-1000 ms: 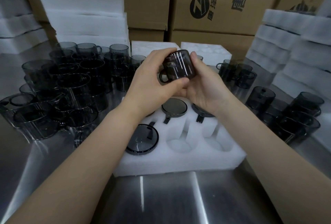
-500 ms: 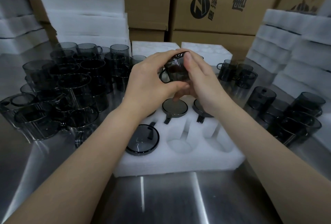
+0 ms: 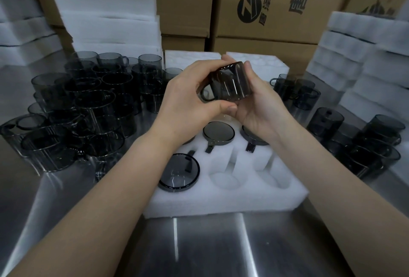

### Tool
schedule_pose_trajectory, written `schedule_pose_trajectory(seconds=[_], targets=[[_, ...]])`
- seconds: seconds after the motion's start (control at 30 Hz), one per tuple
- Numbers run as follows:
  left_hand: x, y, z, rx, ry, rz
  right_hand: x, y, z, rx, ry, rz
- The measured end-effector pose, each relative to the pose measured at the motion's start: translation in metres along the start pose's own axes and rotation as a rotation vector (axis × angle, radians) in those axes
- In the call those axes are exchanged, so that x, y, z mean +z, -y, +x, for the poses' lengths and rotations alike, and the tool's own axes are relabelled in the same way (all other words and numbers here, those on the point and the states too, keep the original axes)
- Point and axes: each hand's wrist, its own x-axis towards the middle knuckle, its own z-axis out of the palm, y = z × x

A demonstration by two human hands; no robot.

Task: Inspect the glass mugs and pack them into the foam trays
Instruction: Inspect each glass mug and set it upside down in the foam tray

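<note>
A smoky glass mug point(image 3: 231, 83) lies on its side in the air above the white foam tray point(image 3: 223, 199), its handle pointing down-left. My left hand point(image 3: 188, 99) grips it from the left, thumb under it near the handle. My right hand point(image 3: 259, 108) cups it from the right and below, fingertips over its far end. Three mugs sit upside down in the tray's pockets: one at front left point(image 3: 179, 172), one at the middle point(image 3: 218, 132), one partly hidden under my right wrist point(image 3: 252, 141). Two front pockets show bare foam.
Several loose mugs crowd the steel table point(image 3: 210, 250) at left point(image 3: 73, 110) and stand at right point(image 3: 365, 144). Foam tray stacks rise at back left point(image 3: 106, 11) and right point(image 3: 358, 55). Cardboard boxes point(image 3: 276, 4) form the back wall. Two more foam trays point(image 3: 254, 64) lie behind my hands.
The mug has been turned in my hands. My right fingers, which lay over its top half a second ago, have dropped back to cup it from the right and below.
</note>
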Motion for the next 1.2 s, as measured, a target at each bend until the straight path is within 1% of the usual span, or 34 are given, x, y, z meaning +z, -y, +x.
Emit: schedule_pose_trajectory(seconds=[0.07,0.17,0.2,0.27,0.33,0.43,0.53,0.63,0.8,0.9,1.07,1.2], targets=[[0.0,0.001,0.0,0.017,0.014,-0.02,-0.001,0.0,0.0,0.069,0.014,0.052],[0.0,0.002,-0.001,0.023,0.052,-0.07,0.001,0.004,-0.002,0.18,0.182,0.15],[0.0,0.002,-0.001,0.022,0.064,-0.082,0.001,0.005,-0.003,0.199,0.223,0.166],[0.001,0.001,-0.002,0.023,0.089,-0.075,0.001,0.005,-0.003,0.19,0.247,0.176],[0.003,0.002,-0.002,0.028,0.104,0.003,0.002,0.002,-0.004,0.137,0.218,0.174],[0.005,0.004,-0.001,0.015,0.111,0.162,0.003,-0.001,-0.005,0.065,0.189,0.088],[0.007,0.004,0.0,0.026,0.116,0.238,0.003,0.0,-0.004,0.029,0.176,0.043],[0.006,0.004,0.001,0.036,0.129,0.202,0.002,0.001,-0.005,0.021,0.182,0.012],[0.003,0.003,0.0,0.035,0.17,0.108,-0.002,0.001,-0.003,0.015,0.19,0.116],[0.003,0.003,0.0,0.064,0.179,0.08,-0.004,0.0,-0.001,0.003,0.185,0.151],[0.004,0.005,0.0,0.103,0.251,0.134,-0.008,0.0,0.003,0.029,0.082,0.163],[0.005,0.004,0.0,0.115,0.264,0.149,-0.007,0.0,0.003,0.024,0.014,0.137]])
